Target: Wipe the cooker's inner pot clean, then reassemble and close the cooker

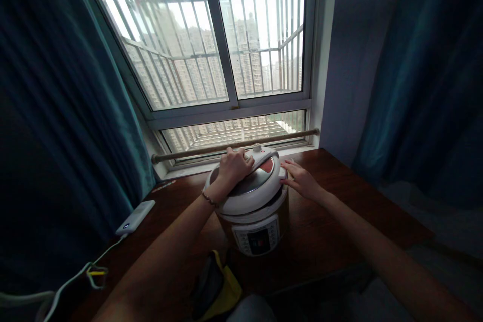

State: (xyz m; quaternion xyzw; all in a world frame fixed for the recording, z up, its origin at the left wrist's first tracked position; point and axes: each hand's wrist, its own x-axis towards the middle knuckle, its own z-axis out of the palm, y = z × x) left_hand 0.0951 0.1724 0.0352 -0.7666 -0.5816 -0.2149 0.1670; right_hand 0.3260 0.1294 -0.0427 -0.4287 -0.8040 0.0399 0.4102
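Note:
An electric pressure cooker with a dark display panel stands on the brown wooden table. Its white-rimmed lid sits slightly tilted, and a dark gap shows under the rim at the right front. My left hand is wrapped round the handle across the top of the lid. On the cooker's right side, my right hand has its thumb and fingers about a white lug at the lid's edge. Its fingertips are partly hidden there.
A white power bank with a cable lies at the table's left. A yellow and dark cloth-like item is at the near edge. Behind the cooker are a rail and a barred window. Blue curtains hang on both sides.

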